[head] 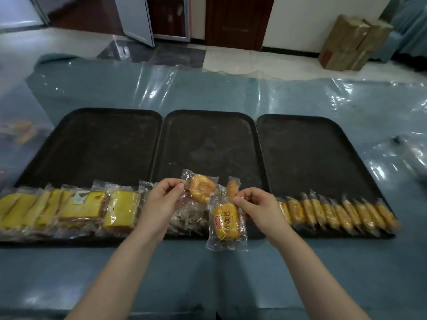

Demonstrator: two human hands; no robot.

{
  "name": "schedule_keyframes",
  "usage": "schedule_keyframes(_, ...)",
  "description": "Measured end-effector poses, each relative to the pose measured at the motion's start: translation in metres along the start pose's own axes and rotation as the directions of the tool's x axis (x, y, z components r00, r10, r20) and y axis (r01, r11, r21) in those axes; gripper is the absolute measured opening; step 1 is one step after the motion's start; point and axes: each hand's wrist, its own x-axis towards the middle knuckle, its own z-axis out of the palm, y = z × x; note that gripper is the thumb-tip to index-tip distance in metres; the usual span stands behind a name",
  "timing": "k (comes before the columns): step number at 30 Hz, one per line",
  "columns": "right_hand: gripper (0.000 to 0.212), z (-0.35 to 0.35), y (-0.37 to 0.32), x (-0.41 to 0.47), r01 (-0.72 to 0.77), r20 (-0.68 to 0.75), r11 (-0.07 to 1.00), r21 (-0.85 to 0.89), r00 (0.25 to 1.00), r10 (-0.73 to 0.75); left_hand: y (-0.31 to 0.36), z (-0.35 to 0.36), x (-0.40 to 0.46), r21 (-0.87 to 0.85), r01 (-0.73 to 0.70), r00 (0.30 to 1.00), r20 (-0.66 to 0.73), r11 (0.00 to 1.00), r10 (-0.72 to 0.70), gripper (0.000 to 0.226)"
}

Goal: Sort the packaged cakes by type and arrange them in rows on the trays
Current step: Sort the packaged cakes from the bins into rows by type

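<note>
Three black trays: left tray (pixel 92 139), middle tray (pixel 208 139), right tray (pixel 312 146). Yellow slices (pixel 69 209) front-left; finger cakes (pixel 335 213) front-right. Round cake (pixel 202 188) and labelled bun (pixel 225 221) held in my pinches.

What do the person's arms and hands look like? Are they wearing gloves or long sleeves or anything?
No gloves and no sleeves in view. Both forearms are bare all the way to the bottom edge of the picture. The left hand and the right hand are bare too, with no rings, watch or bracelets showing. The fingernails look short and plain.
</note>
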Motion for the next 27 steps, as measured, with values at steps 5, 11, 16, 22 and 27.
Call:
schedule_keyframes(5, 0.005, -0.02, 0.008, 0.005, 0.0, -0.029, 1.0, 0.003, 1.0, 0.0, -0.001, 0.02, 0.001, 0.064, -0.013, 1.0, 0.01, 0.998, 0.012, 0.014)
schedule_keyframes(11, 0.005, -0.041, 0.019, 0.003, -0.021, -0.08, 0.999, 0.046, 0.996, 0.025, 0.004, 0.044, 0.007, 0.112, -0.02, 0.999, 0.04, 0.994, 0.016, 0.014)
schedule_keyframes(16, 0.007, -0.074, 0.029, 0.005, -0.03, -0.099, 0.997, 0.067, 0.994, 0.036, 0.003, 0.072, 0.009, 0.174, -0.033, 0.999, 0.04, 0.984, 0.026, 0.016)
schedule_keyframes(22, 0.01, -0.136, 0.035, 0.014, -0.001, -0.023, 1.0, 0.019, 1.0, 0.002, -0.006, 0.123, 0.006, 0.211, -0.085, 0.996, 0.017, 0.974, 0.084, 0.017)
schedule_keyframes(27, 0.01, -0.199, 0.051, 0.018, 0.034, 0.014, 0.999, -0.028, 0.999, -0.034, -0.02, 0.179, -0.001, 0.188, -0.126, 0.992, 0.022, 0.974, 0.124, 0.018)
